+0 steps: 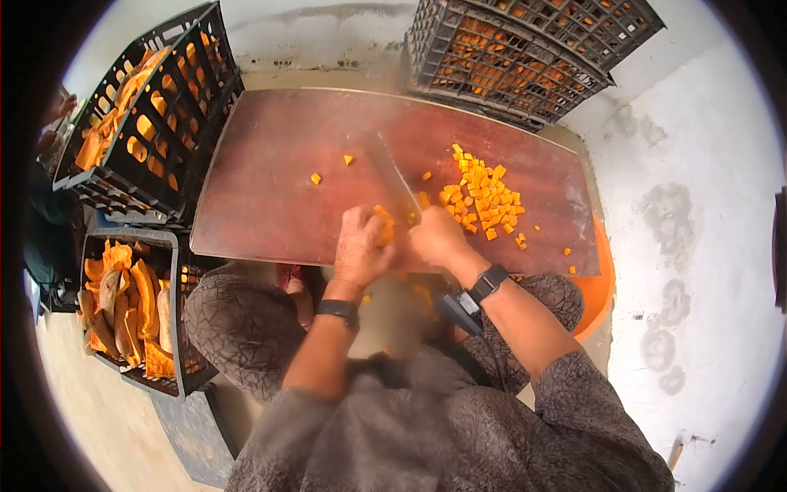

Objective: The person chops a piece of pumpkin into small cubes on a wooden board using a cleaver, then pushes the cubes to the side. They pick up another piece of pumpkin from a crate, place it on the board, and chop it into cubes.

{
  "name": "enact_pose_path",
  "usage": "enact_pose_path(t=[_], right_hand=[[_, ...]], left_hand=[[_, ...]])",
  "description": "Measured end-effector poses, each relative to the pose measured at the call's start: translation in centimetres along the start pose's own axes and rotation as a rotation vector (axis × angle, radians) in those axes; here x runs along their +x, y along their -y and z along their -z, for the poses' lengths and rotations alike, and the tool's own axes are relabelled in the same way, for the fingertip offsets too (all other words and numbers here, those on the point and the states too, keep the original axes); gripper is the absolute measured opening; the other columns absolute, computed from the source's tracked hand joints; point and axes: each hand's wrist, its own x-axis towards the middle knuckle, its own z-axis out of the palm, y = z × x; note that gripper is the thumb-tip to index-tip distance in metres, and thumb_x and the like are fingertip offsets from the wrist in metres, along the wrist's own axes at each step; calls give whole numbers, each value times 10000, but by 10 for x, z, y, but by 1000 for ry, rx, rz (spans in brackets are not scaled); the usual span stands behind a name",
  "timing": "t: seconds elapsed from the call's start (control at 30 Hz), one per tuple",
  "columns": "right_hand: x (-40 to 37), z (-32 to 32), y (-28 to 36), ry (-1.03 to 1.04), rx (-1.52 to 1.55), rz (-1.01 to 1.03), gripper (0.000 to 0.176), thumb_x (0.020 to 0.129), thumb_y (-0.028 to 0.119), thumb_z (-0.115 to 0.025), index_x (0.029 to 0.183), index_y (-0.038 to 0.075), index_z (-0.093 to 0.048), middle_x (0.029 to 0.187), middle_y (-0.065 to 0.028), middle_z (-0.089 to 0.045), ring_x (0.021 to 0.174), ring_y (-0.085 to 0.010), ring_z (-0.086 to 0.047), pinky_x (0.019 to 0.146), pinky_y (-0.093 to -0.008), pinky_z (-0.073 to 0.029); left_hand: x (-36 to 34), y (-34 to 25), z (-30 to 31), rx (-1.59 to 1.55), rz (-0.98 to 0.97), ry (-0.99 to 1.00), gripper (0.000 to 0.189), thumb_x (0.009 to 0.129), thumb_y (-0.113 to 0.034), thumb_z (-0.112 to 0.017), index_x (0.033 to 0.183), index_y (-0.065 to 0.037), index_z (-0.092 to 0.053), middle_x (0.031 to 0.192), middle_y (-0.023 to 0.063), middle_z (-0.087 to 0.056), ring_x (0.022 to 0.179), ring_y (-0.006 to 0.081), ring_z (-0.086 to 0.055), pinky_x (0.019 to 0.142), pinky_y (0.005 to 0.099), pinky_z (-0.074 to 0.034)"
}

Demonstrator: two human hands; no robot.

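Observation:
My right hand (pixel 440 238) is closed around the handle of a kitchen knife (pixel 395 175). The broad blade points away from me over the reddish-brown board (pixel 270 180), slightly blurred. Just to its left, my left hand (pixel 361 250) has its fingers curled on an orange pumpkin piece (pixel 384 227) near the board's front edge. Beyond my right hand lies a loose heap of diced pumpkin (pixel 485 195). A few stray cubes (pixel 316 178) are scattered elsewhere on the board. Blur obscures part of the area between my hands.
At the left, a black crate (pixel 135 139) of pumpkin pieces stands behind a lower crate (pixel 176 271) of unpeeled-looking slices (pixel 123 303). Stacked black crates (pixel 508 70) stand behind the board. An orange basin (pixel 605 283) sits under its right end. Another person's hand (pixel 61 107) shows far left.

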Motion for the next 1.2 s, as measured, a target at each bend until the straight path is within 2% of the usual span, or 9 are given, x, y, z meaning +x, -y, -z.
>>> enact_pose_path(t=[0.2,0.37,0.43,0.53,0.6,0.73,0.8,1.13,1.2], right_hand=[[-6,-10,-34,-159,75,225,280,798,179,-616,839,-93,-671,731,-273,-670,662,-365,-692,625,-431,-532],[-33,22,-44,-34,526,98,186,853,145,-621,783,-28,-624,590,-72,-573,459,-145,-554,422,-314,-454],[-43,31,-50,-37,594,80,159,874,138,-615,816,-10,-613,582,-42,-541,447,-132,-526,402,-296,-439],[-55,37,-65,-115,636,-19,173,874,141,-617,832,-27,-606,596,-53,-552,447,-133,-527,400,-297,-440],[-54,35,-80,-87,549,-35,223,882,169,-641,861,-52,-657,564,-122,-604,482,-227,-638,475,-369,-507],[-66,34,-86,-65,591,-67,207,890,148,-621,821,-45,-593,588,-61,-551,444,-142,-538,403,-309,-463],[-64,29,-89,-67,529,-119,257,899,171,-621,779,-53,-584,579,-83,-562,455,-163,-576,410,-329,-476],[-59,13,-109,-218,353,-2,309,897,209,-615,739,-55,-587,561,-137,-590,489,-235,-632,496,-376,-507],[-61,13,-106,-190,313,-81,313,869,290,-646,905,-17,-699,916,-264,-677,934,-432,-650,826,-488,-505]], left_hand=[[8,18,22,157,48,-53,322,682,-46,-736,982,-43,-616,1172,148,-563,1104,380,-520,966,450,-433],[5,21,28,181,61,-8,403,705,-102,-766,1084,-60,-633,1295,132,-557,1206,360,-506,1029,464,-393],[7,23,28,184,76,16,432,714,-114,-771,1121,-66,-634,1333,129,-550,1239,350,-497,1048,469,-379],[8,25,27,244,43,57,445,716,-126,-758,1139,-77,-628,1337,129,-549,1209,351,-510,1023,471,-381],[14,28,30,428,98,29,455,718,-121,-756,1151,-66,-624,1365,145,-536,1241,362,-497,1049,468,-371],[27,13,37,545,84,-26,477,715,-112,-752,1169,-55,-618,1382,167,-525,1270,380,-479,1071,469,-368],[34,1,34,378,-101,106,543,711,-116,-759,1225,-51,-598,1411,186,-501,1288,403,-459,1085,473,-365],[48,-36,-17,245,-259,585,611,766,-189,-761,1343,-134,-567,1545,107,-386,1429,333,-338,1137,519,-308],[49,-37,-24,234,-298,602,604,774,-191,-752,1346,-139,-564,1538,100,-401,1429,321,-341,1136,529,-305]])
